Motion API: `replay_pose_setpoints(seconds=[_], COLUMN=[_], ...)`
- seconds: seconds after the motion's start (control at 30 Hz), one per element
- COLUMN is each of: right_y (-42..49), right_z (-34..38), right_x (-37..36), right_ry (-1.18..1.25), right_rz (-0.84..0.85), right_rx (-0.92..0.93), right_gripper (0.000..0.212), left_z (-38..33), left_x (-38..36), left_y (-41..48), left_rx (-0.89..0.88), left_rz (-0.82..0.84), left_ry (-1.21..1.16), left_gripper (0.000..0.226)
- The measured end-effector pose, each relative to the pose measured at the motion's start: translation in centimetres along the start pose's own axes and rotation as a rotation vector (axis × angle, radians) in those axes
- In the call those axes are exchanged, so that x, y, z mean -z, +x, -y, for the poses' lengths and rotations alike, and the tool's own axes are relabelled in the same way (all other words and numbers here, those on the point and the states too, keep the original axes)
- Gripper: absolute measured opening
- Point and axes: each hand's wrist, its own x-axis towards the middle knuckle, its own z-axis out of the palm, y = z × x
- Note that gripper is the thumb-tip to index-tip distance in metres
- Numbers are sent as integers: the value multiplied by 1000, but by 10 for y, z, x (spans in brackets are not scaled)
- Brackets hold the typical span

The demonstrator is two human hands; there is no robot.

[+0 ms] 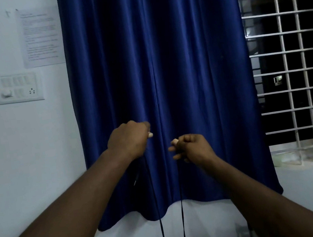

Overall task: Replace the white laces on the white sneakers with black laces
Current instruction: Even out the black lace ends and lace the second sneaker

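Note:
Both my hands are raised in front of a blue curtain. My left hand grips one strand of a black lace, with a short end of the lace dangling below the fist. My right hand grips the other strand. The two strands hang almost straight down, side by side, and leave the frame at the bottom edge. The sneakers are out of view below the frame.
A blue curtain hangs straight ahead. A white wall at the left carries a switchboard and a printed sheet. At the right is a window with a white metal grille and a sill below it.

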Motion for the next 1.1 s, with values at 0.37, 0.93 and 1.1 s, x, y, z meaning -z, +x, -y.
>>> replay_pose_setpoints(seconds=[0.37,0.93,1.1], right_y=[0,-4,4], right_z=[10,14,26], right_x=[0,-5,-6], right_ry=[-48,24,35], right_rz=[2,-93,-172], right_rx=[19,23,55], right_gripper=[19,16,20], left_z=[1,-12,-12], left_x=[19,22,15], left_y=[3,6,14], left_rx=[285,153,363], left_rz=[464,234,-61], left_ry=[-1209,-335,-937], left_gripper=[28,18,23])
